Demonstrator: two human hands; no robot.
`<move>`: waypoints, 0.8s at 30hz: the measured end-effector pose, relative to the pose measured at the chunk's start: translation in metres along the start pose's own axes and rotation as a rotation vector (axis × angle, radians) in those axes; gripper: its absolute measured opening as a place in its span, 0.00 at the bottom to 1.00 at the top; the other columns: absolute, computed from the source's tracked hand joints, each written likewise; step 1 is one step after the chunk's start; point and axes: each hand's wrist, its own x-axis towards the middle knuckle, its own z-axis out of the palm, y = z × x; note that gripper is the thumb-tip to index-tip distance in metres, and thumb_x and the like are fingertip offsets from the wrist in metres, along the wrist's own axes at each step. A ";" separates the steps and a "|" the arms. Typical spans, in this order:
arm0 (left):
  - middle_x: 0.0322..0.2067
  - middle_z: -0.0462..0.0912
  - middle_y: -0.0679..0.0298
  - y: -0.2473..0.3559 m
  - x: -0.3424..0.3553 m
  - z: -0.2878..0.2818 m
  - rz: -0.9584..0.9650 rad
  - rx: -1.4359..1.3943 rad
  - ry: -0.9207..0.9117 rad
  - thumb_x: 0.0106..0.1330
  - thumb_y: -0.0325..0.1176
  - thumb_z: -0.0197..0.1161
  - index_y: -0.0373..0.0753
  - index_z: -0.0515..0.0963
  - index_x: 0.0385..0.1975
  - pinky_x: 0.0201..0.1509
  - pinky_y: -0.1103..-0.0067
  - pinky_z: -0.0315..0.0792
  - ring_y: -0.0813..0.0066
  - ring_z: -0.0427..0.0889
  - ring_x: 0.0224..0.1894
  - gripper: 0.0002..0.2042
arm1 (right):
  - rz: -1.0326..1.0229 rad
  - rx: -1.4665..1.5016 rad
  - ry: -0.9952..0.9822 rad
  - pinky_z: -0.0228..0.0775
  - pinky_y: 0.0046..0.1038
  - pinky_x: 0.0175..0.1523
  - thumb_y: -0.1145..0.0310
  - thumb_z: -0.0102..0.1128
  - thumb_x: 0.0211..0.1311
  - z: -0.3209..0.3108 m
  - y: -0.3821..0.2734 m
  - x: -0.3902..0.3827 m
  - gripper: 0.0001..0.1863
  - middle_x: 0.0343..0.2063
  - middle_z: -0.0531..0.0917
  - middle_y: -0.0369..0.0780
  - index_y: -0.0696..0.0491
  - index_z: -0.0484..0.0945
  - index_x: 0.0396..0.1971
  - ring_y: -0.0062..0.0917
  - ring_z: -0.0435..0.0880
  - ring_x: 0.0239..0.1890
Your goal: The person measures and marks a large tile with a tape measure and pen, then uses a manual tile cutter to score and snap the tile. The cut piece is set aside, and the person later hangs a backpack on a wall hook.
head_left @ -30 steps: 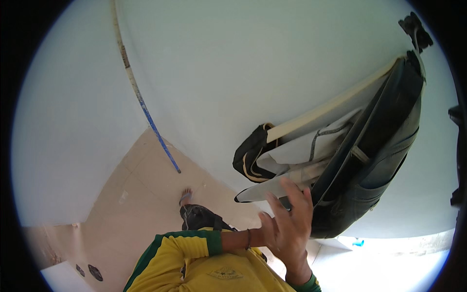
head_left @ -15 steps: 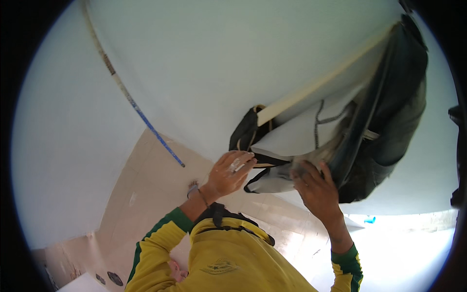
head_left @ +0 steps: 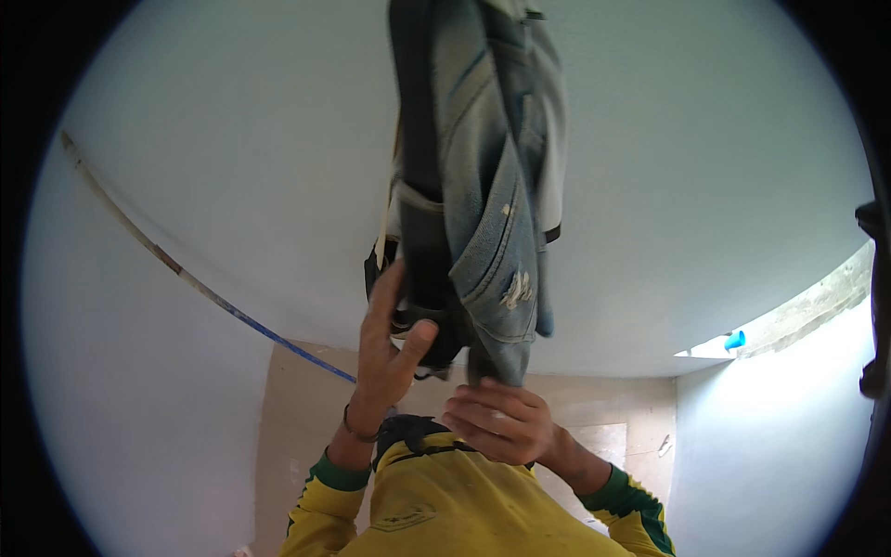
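A pair of faded blue jeans [head_left: 497,204] hangs down against a white wall [head_left: 232,139], over a black garment or bag [head_left: 422,232] with a pale strap [head_left: 382,232]. My left hand [head_left: 385,343] reaches up with fingers straight and pinches the black item's lower edge between thumb and fingers. My right hand [head_left: 497,422] is just below the jeans, fingers curled around their lowest end. Both sleeves are yellow with green cuffs [head_left: 339,473]. A thin band circles my left wrist.
A thin blue and rust-coloured line [head_left: 200,288] runs slantwise along the wall at the left. Tan tiles [head_left: 302,418] lie below it. At the right are a rough ledge [head_left: 807,306] with a small blue object [head_left: 733,340] and a dark fitting [head_left: 872,306].
The hanging bundle has shifted from the upper right to the top centre of view. My left hand has risen onto the black item, and my right hand has dropped under the jeans.
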 end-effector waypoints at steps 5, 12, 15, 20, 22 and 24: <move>0.62 0.72 0.50 0.017 -0.009 -0.010 0.159 0.227 0.267 0.73 0.45 0.58 0.31 0.70 0.63 0.66 0.66 0.67 0.59 0.72 0.64 0.26 | 0.499 -0.227 0.360 0.72 0.42 0.55 0.74 0.73 0.50 0.004 -0.008 -0.002 0.29 0.50 0.80 0.49 0.54 0.77 0.56 0.42 0.82 0.45; 0.63 0.69 0.48 0.017 0.007 -0.007 0.104 0.501 0.204 0.65 0.38 0.69 0.31 0.64 0.67 0.70 0.64 0.62 0.53 0.68 0.67 0.34 | 0.794 0.323 0.314 0.77 0.33 0.44 0.77 0.72 0.51 0.017 0.011 -0.004 0.21 0.35 0.85 0.48 0.60 0.80 0.47 0.38 0.86 0.37; 0.56 0.76 0.49 0.018 0.029 -0.008 0.137 0.668 0.270 0.57 0.34 0.74 0.31 0.68 0.63 0.64 0.68 0.67 0.58 0.74 0.60 0.34 | 0.789 0.348 0.312 0.77 0.31 0.41 0.78 0.71 0.53 0.011 0.017 -0.008 0.15 0.34 0.85 0.48 0.60 0.82 0.42 0.37 0.85 0.34; 0.38 0.83 0.59 0.038 0.029 -0.026 -0.201 0.300 0.138 0.57 0.27 0.69 0.30 0.74 0.48 0.49 0.75 0.74 0.69 0.81 0.40 0.19 | 0.823 0.290 0.424 0.75 0.27 0.40 0.79 0.68 0.56 -0.024 0.042 -0.010 0.10 0.32 0.85 0.46 0.62 0.83 0.40 0.36 0.84 0.31; 0.36 0.84 0.61 0.050 0.019 -0.033 -0.207 0.248 0.161 0.57 0.25 0.68 0.30 0.75 0.45 0.48 0.76 0.74 0.70 0.81 0.39 0.17 | 0.926 0.429 0.454 0.75 0.27 0.40 0.78 0.68 0.57 -0.037 0.051 -0.010 0.10 0.32 0.85 0.45 0.62 0.83 0.40 0.35 0.84 0.31; 0.40 0.83 0.60 0.066 0.013 -0.041 -0.217 0.273 0.177 0.57 0.25 0.67 0.30 0.75 0.45 0.50 0.75 0.74 0.70 0.81 0.43 0.16 | 0.896 0.448 0.421 0.75 0.27 0.40 0.78 0.68 0.57 -0.044 0.048 -0.010 0.10 0.32 0.86 0.44 0.61 0.83 0.39 0.34 0.84 0.32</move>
